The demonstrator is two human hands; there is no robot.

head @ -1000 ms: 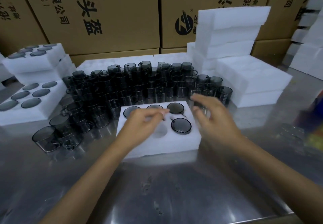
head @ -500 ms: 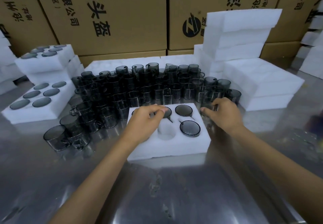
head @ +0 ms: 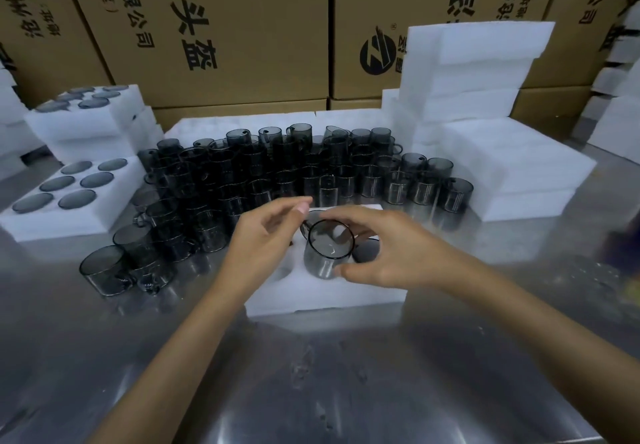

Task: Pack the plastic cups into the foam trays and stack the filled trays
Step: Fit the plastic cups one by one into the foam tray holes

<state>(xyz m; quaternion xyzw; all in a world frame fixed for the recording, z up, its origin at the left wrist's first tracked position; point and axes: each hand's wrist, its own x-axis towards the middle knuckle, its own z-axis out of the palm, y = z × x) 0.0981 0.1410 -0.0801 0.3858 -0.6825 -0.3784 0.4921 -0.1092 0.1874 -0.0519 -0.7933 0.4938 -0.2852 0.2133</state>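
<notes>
Cup (head: 327, 253) pinched by right hand (head: 391, 253) over foam tray (head: 322, 294); left hand (head: 266, 236) loosely spread beside it.

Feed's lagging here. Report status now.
Right hand holds cup over foam tray. Left hand beside it, holding nothing. Nothing blocking.

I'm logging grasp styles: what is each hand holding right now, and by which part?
The right hand holds a smoky plastic cup by its side wall, thumb near the base. The left hand holds nothing.
</notes>
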